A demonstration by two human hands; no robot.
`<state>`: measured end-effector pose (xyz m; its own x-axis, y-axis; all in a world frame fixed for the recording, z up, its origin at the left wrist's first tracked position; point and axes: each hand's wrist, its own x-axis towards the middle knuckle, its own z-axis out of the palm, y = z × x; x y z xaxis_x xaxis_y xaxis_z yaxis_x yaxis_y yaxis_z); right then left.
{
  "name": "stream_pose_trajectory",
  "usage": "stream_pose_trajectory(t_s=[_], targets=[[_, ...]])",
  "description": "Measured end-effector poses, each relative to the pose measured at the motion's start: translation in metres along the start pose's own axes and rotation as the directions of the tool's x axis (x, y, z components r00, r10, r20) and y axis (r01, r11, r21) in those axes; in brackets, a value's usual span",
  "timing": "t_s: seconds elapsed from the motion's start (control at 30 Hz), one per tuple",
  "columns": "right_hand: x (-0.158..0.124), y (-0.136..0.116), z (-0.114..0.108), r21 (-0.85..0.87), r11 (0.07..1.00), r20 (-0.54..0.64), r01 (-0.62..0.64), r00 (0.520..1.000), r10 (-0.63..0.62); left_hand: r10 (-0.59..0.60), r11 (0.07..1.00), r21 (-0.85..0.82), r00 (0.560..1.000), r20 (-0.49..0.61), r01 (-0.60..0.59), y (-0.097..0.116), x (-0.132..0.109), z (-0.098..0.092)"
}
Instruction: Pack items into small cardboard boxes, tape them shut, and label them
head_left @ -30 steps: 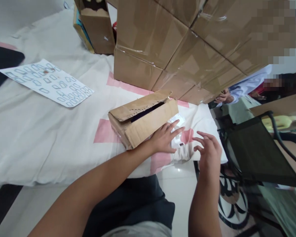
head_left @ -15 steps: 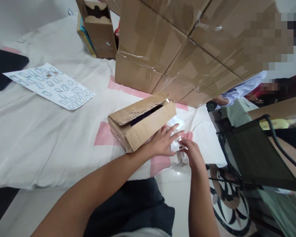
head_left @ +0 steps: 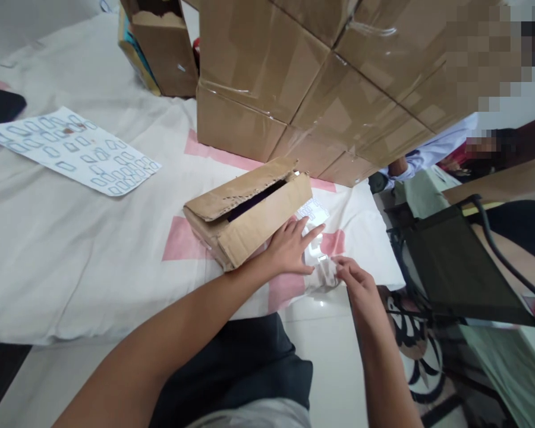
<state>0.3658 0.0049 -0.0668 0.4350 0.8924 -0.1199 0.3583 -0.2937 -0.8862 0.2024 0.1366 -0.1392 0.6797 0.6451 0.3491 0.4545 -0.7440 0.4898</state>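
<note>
Your right hand had shifted outward, pinching clear film at box's four o'clock — so film spanned space between hands. Your left hand lay splayed, partly over sheet — gripping nothing.

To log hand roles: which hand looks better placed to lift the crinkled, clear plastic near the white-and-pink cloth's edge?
Probably the right hand: it meets the crinkled, clear plastic and appears to pinch it. The left hand lies spread beside the brown, oblong cardboard box.
</note>
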Motion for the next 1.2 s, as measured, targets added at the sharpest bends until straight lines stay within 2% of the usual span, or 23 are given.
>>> stream_pose_trajectory(t_s=[0.1,0.17,0.3,0.47,0.67,0.8,1.03,1.2], targets=[[-0.030,0.016,-0.020,0.014,0.995,0.011,-0.102,0.995,0.102,0.005,1.000,0.006,1.000,-0.011,-0.005,0.000,0.000,0.002],[-0.044,0.025,-0.025,0.049,0.985,-0.002,-0.165,0.986,0.165,0.010,1.000,0.013,1.000,-0.011,-0.010,0.000,0.000,0.004],[-0.050,0.032,-0.009,0.205,0.955,-0.036,-0.212,0.974,0.224,0.012,1.000,0.023,1.000,-0.017,-0.011,0.000,-0.001,0.003],[-0.045,0.030,0.013,0.336,0.919,-0.069,-0.208,0.967,0.244,0.010,1.000,0.012,1.000,-0.004,-0.010,-0.001,-0.002,0.002],[-0.049,0.030,0.019,0.410,0.896,-0.098,-0.172,0.968,0.231,0.022,0.999,-0.025,0.999,-0.032,-0.023,-0.003,-0.002,0.004],[-0.053,0.040,0.027,0.459,0.881,-0.156,-0.114,0.966,0.206,0.022,0.998,-0.063,0.999,-0.038,-0.024,-0.004,-0.001,0.006],[-0.052,0.051,0.039,0.568,0.823,-0.163,-0.025,0.976,0.142,0.021,0.998,-0.065,0.998,-0.060,-0.025,-0.006,-0.001,0.009],[-0.045,0.055,0.044,0.581,0.812,-0.175,-0.052,0.967,0.187,0.027,0.998,-0.054,0.998,-0.065,-0.031,-0.007,-0.001,0.011]])
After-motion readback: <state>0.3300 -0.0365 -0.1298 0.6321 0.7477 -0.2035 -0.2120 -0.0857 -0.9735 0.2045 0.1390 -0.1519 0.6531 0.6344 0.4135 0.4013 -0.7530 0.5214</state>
